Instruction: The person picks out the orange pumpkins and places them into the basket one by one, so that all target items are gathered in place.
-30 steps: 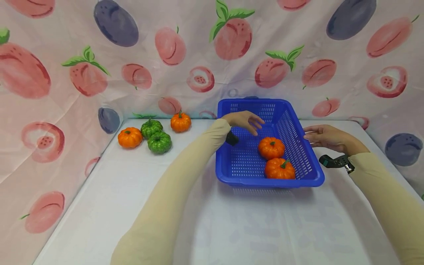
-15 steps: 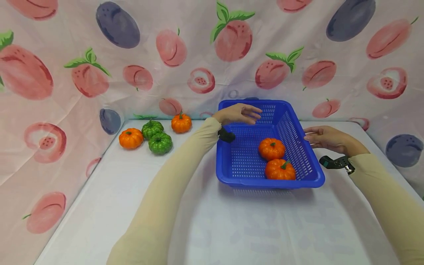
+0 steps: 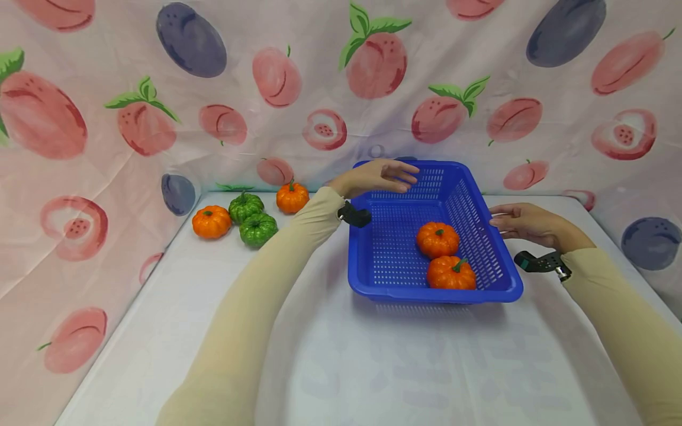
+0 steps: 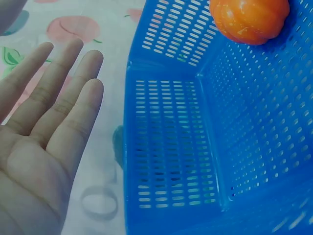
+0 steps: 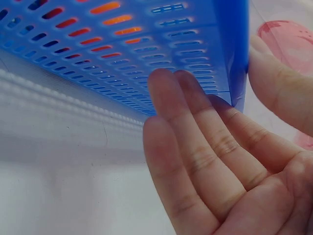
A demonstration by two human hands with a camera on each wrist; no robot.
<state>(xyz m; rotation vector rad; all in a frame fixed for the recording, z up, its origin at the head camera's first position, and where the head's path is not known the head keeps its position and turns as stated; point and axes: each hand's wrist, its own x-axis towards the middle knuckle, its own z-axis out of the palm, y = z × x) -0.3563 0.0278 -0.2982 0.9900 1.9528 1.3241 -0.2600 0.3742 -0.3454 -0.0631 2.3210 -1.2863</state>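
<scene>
Blue basket (image 3: pixel 394 292) on white-covered table (image 3: pixel 373 367), at the back and right of centre. Right hand (image 3: pixel 533 225) at its right side; the right wrist view shows what the head view hides: thumb against one side of the rim, slightly bent fingers at the other, a light hold, with orange showing through the wall slots. Left hand (image 3: pixel 374 177) overlaps the far left corner from above; its wrist view shows the palm, fingers straight and spread, grip open, apart from the rim. Basket is glossy plastic, slotted walls, perforated floor, broad rim. Inside, toward the right: rear orange pumpkin (image 3: pixel 437 239) touching front orange pumpkin (image 3: pixel 451 273), both ribbed, green-stemmed. Far left on table: left orange pumpkin (image 3: pixel 211 222), rear green pumpkin (image 3: pixel 246 206), front green pumpkin (image 3: pixel 258 230), small orange pumpkin (image 3: pixel 292 197). Behind, fruit-print cloth (image 3: pixel 314 77).
</scene>
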